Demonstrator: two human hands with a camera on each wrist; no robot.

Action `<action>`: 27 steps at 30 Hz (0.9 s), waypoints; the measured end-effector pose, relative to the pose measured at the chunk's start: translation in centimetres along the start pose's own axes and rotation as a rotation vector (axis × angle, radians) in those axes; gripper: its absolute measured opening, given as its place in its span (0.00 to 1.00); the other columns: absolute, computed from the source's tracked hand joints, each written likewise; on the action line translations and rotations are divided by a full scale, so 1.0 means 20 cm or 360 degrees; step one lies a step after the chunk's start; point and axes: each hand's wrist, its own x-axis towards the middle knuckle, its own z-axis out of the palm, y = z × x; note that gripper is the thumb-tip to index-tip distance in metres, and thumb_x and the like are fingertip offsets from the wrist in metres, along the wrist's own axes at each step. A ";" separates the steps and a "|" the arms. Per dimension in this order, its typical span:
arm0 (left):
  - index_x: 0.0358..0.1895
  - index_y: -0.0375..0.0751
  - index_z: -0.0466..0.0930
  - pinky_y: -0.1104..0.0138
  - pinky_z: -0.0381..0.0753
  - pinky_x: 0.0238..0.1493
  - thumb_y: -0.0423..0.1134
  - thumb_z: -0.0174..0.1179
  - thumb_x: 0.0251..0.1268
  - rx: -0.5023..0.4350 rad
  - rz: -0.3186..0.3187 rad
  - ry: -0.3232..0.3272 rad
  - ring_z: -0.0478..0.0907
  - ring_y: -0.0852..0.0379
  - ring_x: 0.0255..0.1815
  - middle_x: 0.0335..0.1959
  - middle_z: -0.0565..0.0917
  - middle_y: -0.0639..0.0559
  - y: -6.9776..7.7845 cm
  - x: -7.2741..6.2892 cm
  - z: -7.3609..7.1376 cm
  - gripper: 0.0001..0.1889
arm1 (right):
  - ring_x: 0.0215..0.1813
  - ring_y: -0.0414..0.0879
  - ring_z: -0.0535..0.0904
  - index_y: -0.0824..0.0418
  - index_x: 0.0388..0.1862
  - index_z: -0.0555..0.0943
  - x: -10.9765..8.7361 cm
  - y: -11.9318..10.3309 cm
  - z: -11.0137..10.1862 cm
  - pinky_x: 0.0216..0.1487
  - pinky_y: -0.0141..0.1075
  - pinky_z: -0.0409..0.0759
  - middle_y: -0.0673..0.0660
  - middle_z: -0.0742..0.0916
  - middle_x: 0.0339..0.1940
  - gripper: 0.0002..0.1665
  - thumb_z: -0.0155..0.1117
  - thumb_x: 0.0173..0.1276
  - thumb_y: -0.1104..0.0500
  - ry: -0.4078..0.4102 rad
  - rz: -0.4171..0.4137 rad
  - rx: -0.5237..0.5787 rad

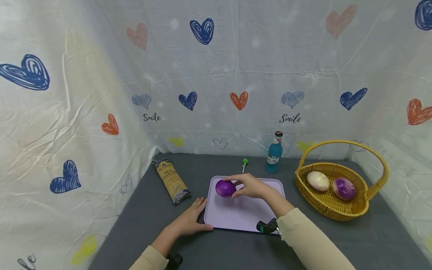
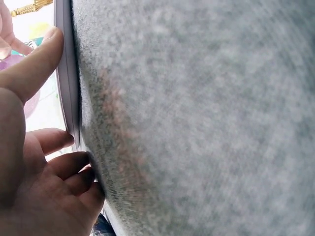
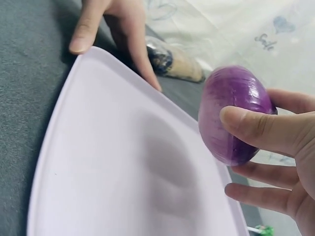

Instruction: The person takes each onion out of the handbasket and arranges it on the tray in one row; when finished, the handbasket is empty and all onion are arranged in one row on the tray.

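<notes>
In the head view my right hand [image 1: 251,186] holds a purple onion [image 1: 223,188] over the left back part of a pale purple tray [image 1: 241,213]. The right wrist view shows the thumb across the near side of the onion [image 3: 234,115] and fingers behind it; a gap and a shadow separate it from the tray. At the tray's front left corner rests my left hand [image 1: 190,221], thumb at the front rim and outstretched fingers along the left side. The left wrist view shows its thumb [image 2: 42,64] touching the tray's edge [image 2: 68,73].
On the right stands a yellow wicker basket [image 1: 332,214] holding a whitish vegetable [image 1: 318,181] and a purple-and-white one [image 1: 344,188]. Behind the tray are a green lollipop [image 1: 245,162] and a blue bottle [image 1: 274,155]. A yellowish packet [image 1: 171,180] lies to the left.
</notes>
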 end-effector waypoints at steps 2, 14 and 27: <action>0.81 0.40 0.52 0.41 0.55 0.77 0.69 0.68 0.54 0.0001 -0.0001 0.0000 0.45 0.39 0.83 0.82 0.53 0.38 0.00 0.00 0.00 0.58 | 0.64 0.59 0.81 0.45 0.69 0.77 0.01 0.01 0.02 0.59 0.51 0.83 0.57 0.80 0.69 0.37 0.77 0.61 0.59 0.0000 0.0008 0.0007; 0.81 0.38 0.53 0.41 0.55 0.77 0.68 0.68 0.55 0.0007 0.0035 0.0015 0.46 0.38 0.83 0.81 0.54 0.37 0.01 0.00 0.00 0.58 | 0.61 0.58 0.82 0.50 0.69 0.78 0.07 0.06 0.13 0.61 0.53 0.81 0.57 0.81 0.68 0.37 0.78 0.60 0.58 0.0085 0.0055 -0.0065; 0.81 0.38 0.52 0.40 0.55 0.77 0.68 0.68 0.55 -0.0003 0.0040 0.0017 0.46 0.38 0.83 0.81 0.54 0.36 0.01 0.00 -0.01 0.58 | 0.73 0.56 0.73 0.47 0.71 0.76 0.10 0.02 0.18 0.71 0.54 0.72 0.58 0.78 0.72 0.39 0.78 0.60 0.54 0.0115 0.0070 -0.0405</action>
